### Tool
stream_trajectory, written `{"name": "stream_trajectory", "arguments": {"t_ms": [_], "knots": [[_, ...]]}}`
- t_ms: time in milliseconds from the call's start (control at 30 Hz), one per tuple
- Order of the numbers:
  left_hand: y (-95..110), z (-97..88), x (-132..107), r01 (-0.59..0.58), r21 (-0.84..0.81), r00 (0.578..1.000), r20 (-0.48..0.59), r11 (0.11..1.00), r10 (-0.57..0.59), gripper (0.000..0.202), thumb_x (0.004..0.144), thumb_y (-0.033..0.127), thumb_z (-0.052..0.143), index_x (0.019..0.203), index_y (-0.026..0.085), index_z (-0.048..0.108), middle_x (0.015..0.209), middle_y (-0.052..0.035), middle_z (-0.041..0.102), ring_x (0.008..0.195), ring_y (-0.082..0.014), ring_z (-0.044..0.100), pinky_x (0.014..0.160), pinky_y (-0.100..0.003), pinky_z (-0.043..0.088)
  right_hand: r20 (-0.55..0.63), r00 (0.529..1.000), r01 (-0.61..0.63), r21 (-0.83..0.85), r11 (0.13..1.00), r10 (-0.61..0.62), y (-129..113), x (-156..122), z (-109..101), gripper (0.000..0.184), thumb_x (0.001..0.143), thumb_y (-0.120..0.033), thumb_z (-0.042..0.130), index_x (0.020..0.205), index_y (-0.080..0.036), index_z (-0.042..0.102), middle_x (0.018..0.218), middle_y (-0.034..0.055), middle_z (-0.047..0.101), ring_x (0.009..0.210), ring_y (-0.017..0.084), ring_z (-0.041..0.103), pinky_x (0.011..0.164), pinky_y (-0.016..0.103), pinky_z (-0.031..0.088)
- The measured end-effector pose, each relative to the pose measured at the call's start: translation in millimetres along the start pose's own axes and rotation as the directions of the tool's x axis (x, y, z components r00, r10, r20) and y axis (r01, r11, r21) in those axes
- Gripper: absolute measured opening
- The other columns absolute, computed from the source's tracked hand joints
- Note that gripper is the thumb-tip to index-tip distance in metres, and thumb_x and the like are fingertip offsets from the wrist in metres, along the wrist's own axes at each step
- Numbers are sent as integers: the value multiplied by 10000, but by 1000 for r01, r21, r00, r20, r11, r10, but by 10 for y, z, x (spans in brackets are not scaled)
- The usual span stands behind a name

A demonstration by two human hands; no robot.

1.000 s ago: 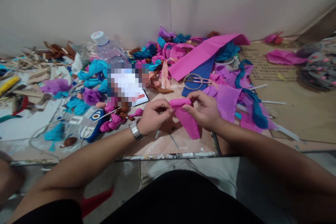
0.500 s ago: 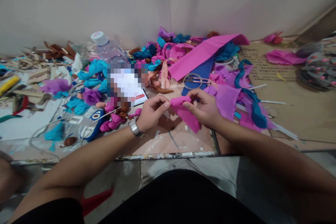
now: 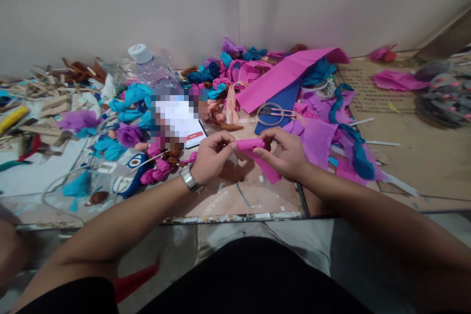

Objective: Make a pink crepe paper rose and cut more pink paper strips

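Between my hands is a strip of pink crepe paper (image 3: 250, 144), its upper edge rolled into a small tube and its loose tail hanging down to the right. My left hand (image 3: 214, 157), with a metal watch on the wrist, pinches the tube's left end. My right hand (image 3: 282, 151) grips the right end between thumb and fingers. Just beyond them lie scissors (image 3: 272, 114) with a large round handle, on blue paper (image 3: 281, 95). A phone (image 3: 195, 138) with a lit, partly blurred screen rests beyond my left hand.
A clear plastic bottle (image 3: 150, 66) stands behind the phone. Crumpled blue, purple and pink paper pieces (image 3: 128, 135) cover the left side, with wooden sticks (image 3: 40, 88) farther left. A long pink sheet (image 3: 290, 76) lies at the back. Cardboard (image 3: 390, 147) covers the right. The table's front edge is near my body.
The top edge of the pink crepe paper has become a more level, tighter roll, and its hanging tail looks narrower. My hands have barely shifted.
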State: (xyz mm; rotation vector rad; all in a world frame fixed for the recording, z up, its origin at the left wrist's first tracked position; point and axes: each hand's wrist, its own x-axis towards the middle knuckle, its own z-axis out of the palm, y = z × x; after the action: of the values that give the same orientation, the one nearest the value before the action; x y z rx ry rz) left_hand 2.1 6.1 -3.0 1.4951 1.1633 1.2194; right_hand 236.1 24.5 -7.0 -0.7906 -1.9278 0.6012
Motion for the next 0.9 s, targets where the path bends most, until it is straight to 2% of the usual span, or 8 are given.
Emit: {"name": "stream_trajectory", "arguments": {"t_ms": [133,467,567,667,767,833,900], "knots": [[-8,-14,2,-5,8,1000,-6,1000,5,259,850,396,762,783,163,674,655,17,617,609,-62,525,579,-202,410,0,1000,-5,8,1000,5,6,-8,-1,318,961,-507,737,1015,-199,678,865,25,687,761,134,616,739,299,476],[-17,1,-11,100,-74,995,32,992,-98,156,856,272,652,752,176,588,641,21,554,586,-72,490,577,-209,391,-14,1000,18,-1,1000,-18,1,2,-6,271,959,-451,749,995,-196,664,847,14,669,762,128,608,719,285,460],[-5,-7,-15,23,-70,1000,3,997,-23,184,905,356,666,875,176,659,814,-17,651,702,-90,574,661,-219,464,1,999,37,-31,999,-37,-20,13,-12,289,960,-471,745,988,-193,668,840,17,678,753,129,609,731,291,457],[7,-14,-37,-77,51,991,112,996,71,320,938,476,677,1055,183,733,1019,-62,739,891,-122,662,795,-234,518,49,997,56,-71,996,-52,-33,20,-16,294,967,-479,741,994,-193,682,836,12,689,746,123,612,757,294,451],[1,-8,-71,-58,142,968,248,988,21,354,965,508,647,956,167,742,876,-32,733,793,-90,628,751,-208,477,62,997,50,-60,997,-47,-25,19,-13,280,974,-463,735,979,-188,687,820,6,684,735,117,608,753,285,445],[-13,-6,-86,-32,169,965,262,985,-13,394,979,515,623,855,152,709,763,-5,683,700,-65,566,687,-197,433,59,998,38,-52,998,-35,-16,17,-8,279,975,-456,732,966,-182,685,812,3,680,728,112,604,744,277,439],[-28,-12,-86,-70,191,972,232,979,24,388,982,508,620,854,148,691,774,-2,669,710,-62,559,691,-196,430,69,997,25,-63,998,-20,-13,18,-3,284,973,-458,735,961,-178,689,807,0,680,726,108,602,742,271,433]]}}
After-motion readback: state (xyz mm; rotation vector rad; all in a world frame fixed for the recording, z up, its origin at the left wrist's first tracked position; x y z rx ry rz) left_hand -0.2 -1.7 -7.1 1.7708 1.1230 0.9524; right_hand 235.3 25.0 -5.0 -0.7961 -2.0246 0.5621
